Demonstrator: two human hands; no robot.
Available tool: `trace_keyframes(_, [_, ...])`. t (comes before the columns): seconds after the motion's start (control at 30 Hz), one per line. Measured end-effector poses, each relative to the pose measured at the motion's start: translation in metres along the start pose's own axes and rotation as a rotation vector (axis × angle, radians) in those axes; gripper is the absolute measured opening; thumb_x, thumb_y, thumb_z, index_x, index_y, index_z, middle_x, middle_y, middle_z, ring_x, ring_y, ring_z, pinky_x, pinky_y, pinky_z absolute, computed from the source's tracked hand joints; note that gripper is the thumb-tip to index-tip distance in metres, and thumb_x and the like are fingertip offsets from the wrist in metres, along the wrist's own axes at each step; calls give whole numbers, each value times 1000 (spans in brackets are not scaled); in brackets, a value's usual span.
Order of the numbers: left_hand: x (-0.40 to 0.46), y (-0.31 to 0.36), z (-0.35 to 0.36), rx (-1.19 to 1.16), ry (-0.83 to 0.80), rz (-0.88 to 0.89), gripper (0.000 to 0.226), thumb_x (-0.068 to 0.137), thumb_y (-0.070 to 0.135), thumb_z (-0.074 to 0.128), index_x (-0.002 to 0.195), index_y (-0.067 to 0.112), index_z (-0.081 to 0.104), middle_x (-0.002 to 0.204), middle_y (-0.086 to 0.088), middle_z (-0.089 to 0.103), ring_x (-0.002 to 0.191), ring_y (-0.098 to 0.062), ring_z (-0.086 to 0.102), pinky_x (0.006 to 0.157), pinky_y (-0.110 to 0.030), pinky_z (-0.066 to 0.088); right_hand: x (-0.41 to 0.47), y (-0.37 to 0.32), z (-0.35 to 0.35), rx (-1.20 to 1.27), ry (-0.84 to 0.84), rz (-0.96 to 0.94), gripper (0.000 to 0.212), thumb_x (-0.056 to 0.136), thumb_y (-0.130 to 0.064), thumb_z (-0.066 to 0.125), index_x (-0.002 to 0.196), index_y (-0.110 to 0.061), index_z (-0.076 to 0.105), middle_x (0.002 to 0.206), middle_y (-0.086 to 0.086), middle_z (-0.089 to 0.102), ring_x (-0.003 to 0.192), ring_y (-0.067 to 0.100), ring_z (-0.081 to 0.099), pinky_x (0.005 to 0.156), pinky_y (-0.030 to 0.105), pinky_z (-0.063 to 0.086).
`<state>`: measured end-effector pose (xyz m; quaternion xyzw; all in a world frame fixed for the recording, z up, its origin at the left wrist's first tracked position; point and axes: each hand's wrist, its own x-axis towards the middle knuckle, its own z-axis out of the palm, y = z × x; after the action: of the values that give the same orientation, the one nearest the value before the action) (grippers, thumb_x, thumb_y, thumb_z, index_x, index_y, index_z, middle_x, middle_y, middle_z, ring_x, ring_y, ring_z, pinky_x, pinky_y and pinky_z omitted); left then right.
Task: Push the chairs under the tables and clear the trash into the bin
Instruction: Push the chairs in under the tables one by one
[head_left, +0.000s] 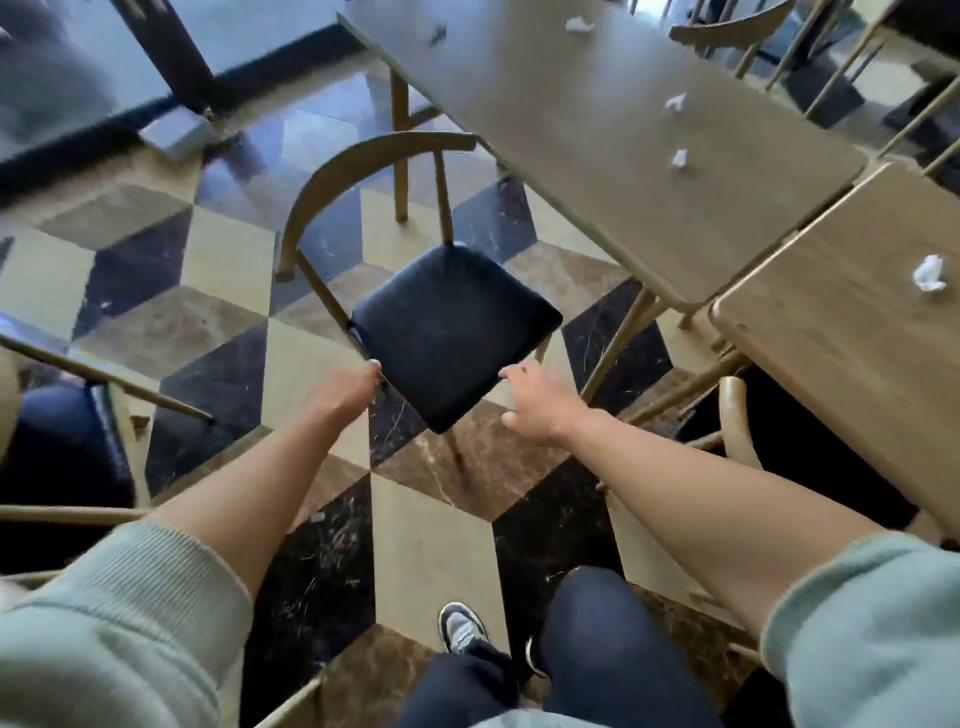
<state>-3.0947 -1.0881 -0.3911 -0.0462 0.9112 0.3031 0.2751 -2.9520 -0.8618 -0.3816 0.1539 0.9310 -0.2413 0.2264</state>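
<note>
A wooden chair (447, 322) with a black padded seat and a curved backrest stands on the checkered floor, left of a long wooden table (597, 156). My left hand (348, 387) grips the near left edge of the seat. My right hand (535, 405) hovers by the seat's near right edge with fingers spread, holding nothing. Crumpled white paper scraps lie on the long table: one (675, 101) mid-table, one (679, 157) nearer, one (578, 24) at the far end. Another scrap (929, 274) lies on a second table (831, 338) at the right.
Another black-seated chair (753, 436) is tucked under the right table. A chair (67, 431) with a dark seat stands at the left edge. More chairs (727, 28) stand behind the long table. My legs and shoe (462, 626) are at the bottom.
</note>
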Motion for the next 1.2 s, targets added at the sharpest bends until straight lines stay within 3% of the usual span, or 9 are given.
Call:
trace_keyframes(0.17, [80,19,-48,36,55,1,57,102,47,44,132,0,56,134,-23,61,120,-44,58,103,-53,49,107,-58,-18,-12,-20,-72,64,90,-29,59,147,-14,34,142,14,37,124,39,46,103,50,42])
trace_keyframes(0.33, [178,54,-85,70,77,-32,33,98,36,53,89,6,64,85,-12,67,95,-40,66,69,-36,45,230,-96,-39,76,-86,-111,61,93,-33,56,147,-15,36,143,13,40,124,36,49,98,48,46])
trace_keyframes(0.43, [230,71,-115,161,131,-51,44,96,36,58,125,4,56,110,-15,66,90,-30,59,72,-35,41,288,-121,-46,160,-137,-96,62,94,-38,56,146,-10,37,144,15,42,125,35,50,99,48,46])
trace_keyframes(0.53, [288,96,-138,233,153,-46,49,96,38,55,128,1,54,120,-20,62,99,-36,61,69,-39,51,334,-153,-51,266,-169,-89,67,93,-44,57,145,-7,38,143,16,46,124,35,51,99,45,46])
trace_keyframes(0.7, [409,160,-152,263,-39,119,58,96,48,58,134,4,51,126,-19,63,111,-38,63,97,-49,52,411,-228,-40,542,-244,-16,77,84,-56,66,141,-11,38,139,9,51,120,30,55,84,36,44])
trace_keyframes(0.8, [464,198,-131,232,-221,315,52,92,49,66,129,13,54,116,-11,66,102,-30,65,92,-42,55,443,-269,-18,436,-201,0,86,79,-63,66,136,-6,36,135,18,51,116,37,56,89,47,48])
trace_keyframes(0.87, [488,214,-116,234,-280,431,40,90,43,68,121,19,57,108,-8,67,97,-28,66,89,-41,57,460,-283,-4,400,-121,75,82,77,-60,69,128,-2,40,121,18,57,105,40,61,77,43,49])
trace_keyframes(1.07, [532,218,-122,404,-318,629,28,97,32,58,117,13,59,104,-13,67,90,-32,65,82,-46,58,473,-304,2,517,-50,210,63,72,-39,75,114,-7,41,90,2,51,89,36,65,64,35,42])
trace_keyframes(1.2, [548,212,-136,408,-243,598,20,96,29,57,105,12,51,94,-11,59,78,-29,54,68,-38,39,478,-304,-3,473,-51,186,54,70,-36,73,99,-15,33,83,1,55,69,32,59,59,35,42])
